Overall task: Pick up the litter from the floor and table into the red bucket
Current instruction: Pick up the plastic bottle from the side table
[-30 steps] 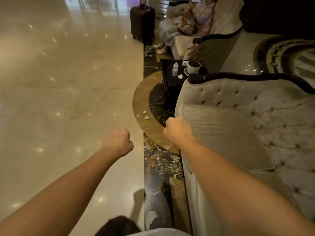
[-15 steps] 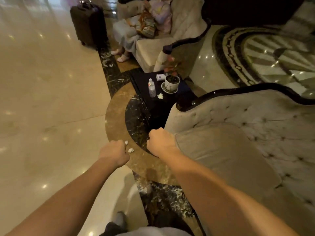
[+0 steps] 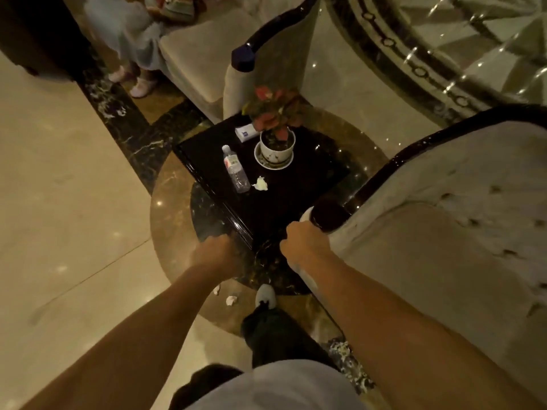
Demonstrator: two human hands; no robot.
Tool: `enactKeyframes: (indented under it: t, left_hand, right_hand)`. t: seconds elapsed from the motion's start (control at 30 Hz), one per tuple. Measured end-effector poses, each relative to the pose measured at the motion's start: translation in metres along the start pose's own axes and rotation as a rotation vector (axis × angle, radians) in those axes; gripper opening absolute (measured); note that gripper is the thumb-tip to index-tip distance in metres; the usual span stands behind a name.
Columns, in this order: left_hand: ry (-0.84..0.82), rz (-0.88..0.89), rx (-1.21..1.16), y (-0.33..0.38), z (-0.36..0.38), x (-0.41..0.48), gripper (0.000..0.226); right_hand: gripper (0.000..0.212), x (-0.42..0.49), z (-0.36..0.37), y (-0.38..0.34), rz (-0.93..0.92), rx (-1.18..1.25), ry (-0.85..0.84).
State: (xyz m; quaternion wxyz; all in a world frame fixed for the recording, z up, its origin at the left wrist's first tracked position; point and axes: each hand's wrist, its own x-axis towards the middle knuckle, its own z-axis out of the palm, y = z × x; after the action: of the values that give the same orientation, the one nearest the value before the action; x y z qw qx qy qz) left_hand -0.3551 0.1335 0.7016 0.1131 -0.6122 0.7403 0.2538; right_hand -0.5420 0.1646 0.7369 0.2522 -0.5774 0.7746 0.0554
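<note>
A black side table [image 3: 307, 184] stands ahead. On it lie a plastic water bottle [image 3: 235, 169] and a crumpled white tissue [image 3: 260, 184]. Two small white paper scraps [image 3: 231, 300] [image 3: 217, 289] lie on the brown floor ring beneath my left forearm. My left hand [image 3: 214, 254] is a closed fist at the table's near corner, holding nothing I can see. My right hand [image 3: 305, 242] is also a fist, beside the sofa's arm end. No red bucket is in view.
A potted red-leaved plant [image 3: 276, 143] and a small white box [image 3: 245, 133] stand on the table. A beige tufted sofa [image 3: 444, 232] fills the right; another sofa [image 3: 207, 54] with a seated person is beyond. My white shoe [image 3: 265, 295] is by the scraps.
I have walked forward and tipped my view down. The table is now directly in front, and the floor scraps have passed from ahead of my fists to under my left forearm.
</note>
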Motion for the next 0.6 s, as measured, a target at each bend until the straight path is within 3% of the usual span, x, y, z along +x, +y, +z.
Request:
enactKeyframes:
  t: [0.07,0.2,0.33,0.4,0.5,0.6]
  left_hand:
    - [-0.046,-0.058,-0.059,-0.008,-0.014,0.059,0.028]
    - [-0.087,-0.112,-0.227,-0.021,-0.024,0.176,0.015]
    - [0.064,-0.160,-0.429,-0.038,0.009,0.308,0.022]
    - [0.088,-0.223,-0.536,-0.043,0.033,0.373,0.045]
    - [-0.058,-0.488,-0.742,-0.046,0.074,0.454,0.095]
    - [-0.165,-0.712,-0.854,-0.047,0.094,0.496,0.115]
  right_hand:
    - [0.014,0.057,-0.009,-0.012,0.046,0.038,-0.016]
    - [0.019,0.164,-0.009,-0.038,0.110,0.151,-0.077]
    - [0.037,0.275,0.042,-0.045,0.202,0.310,-0.084]
    - [0.046,0.331,0.079,-0.046,0.236,0.389,-0.043]
    - [0.064,0.401,0.139,-0.049,0.327,0.374,0.030]
    - [0.076,0.444,0.184,-0.059,0.393,0.296,0.017]
